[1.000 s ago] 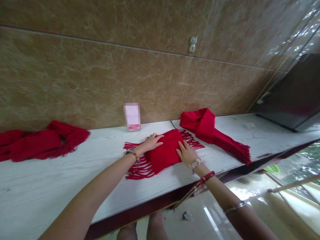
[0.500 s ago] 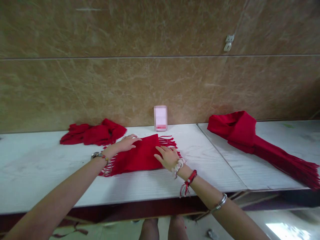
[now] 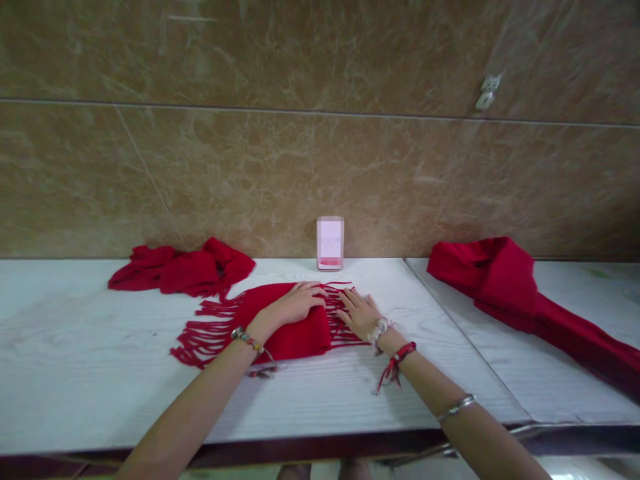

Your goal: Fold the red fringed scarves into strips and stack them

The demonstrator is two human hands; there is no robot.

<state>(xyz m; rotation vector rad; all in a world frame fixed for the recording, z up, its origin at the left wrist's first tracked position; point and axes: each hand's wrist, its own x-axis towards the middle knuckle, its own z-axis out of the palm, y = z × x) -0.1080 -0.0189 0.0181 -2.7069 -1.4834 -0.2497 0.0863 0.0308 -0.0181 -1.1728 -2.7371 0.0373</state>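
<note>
A red scarf [image 3: 300, 337] lies folded flat on the white tabletop, with fringe spreading out at its left and right ends. My left hand [image 3: 295, 303] rests on the upper right part of the folded cloth, palm down and fingers stretched out. Over the right-hand fringe [image 3: 336, 331] lies my right hand [image 3: 361, 315], flat with its fingers apart, touching the strands. Neither hand grips anything. Part of the scarf is hidden under my left hand and wrist.
A crumpled red cloth [image 3: 185, 270] lies at the back left against the tiled wall [image 3: 280, 180]. A phone [image 3: 330, 243] leans on the wall behind the scarf. Another red scarf [image 3: 505, 293], looped, lies on the right. The table's front edge [image 3: 310, 448] runs below my arms.
My left hand has moved right across the scarf, uncovering the left fringe. My right hand has shifted right, off the cloth onto the right fringe. The view has tilted slightly.
</note>
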